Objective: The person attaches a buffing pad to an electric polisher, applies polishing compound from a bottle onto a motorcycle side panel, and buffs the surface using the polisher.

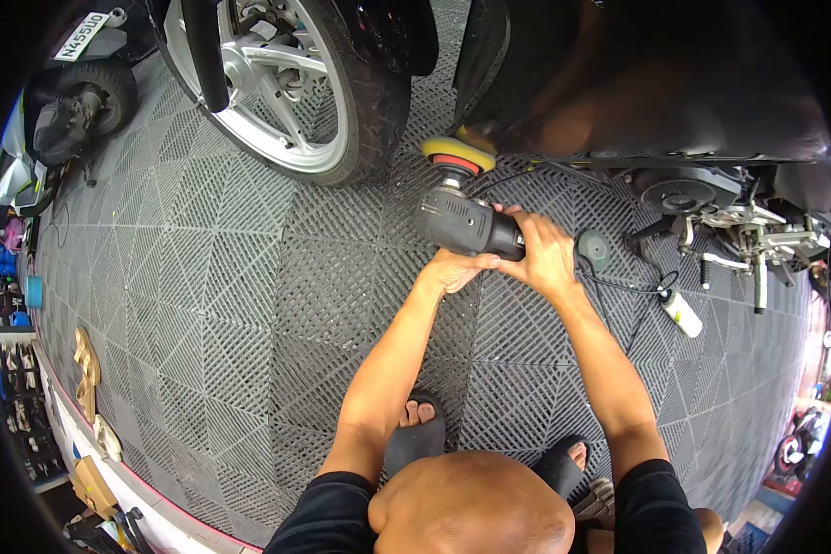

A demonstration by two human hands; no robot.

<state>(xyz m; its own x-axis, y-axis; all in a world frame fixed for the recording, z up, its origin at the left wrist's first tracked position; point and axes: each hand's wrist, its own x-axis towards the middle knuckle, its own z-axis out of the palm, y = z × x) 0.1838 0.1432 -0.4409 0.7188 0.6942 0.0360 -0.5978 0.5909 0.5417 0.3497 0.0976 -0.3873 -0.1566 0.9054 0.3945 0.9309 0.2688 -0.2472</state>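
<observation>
Black-bodied and compact, a polisher (457, 222) is seen in the head view above the grey tiled floor (203, 286), its rear grip wrapped by the closed fingers of the right hand (549, 254) and its underside cradled by the left hand (454, 270), whose fingers are partly hidden by the tool. Its yellow pad (443, 148) is held at the lower edge of a dark glossy panel (619, 83) (whether the two touch cannot be told), just beside a silver-spoked wheel (237, 74). To the right, a round green disc (595, 249) and a white bottle (681, 314) are seen on the floor.
</observation>
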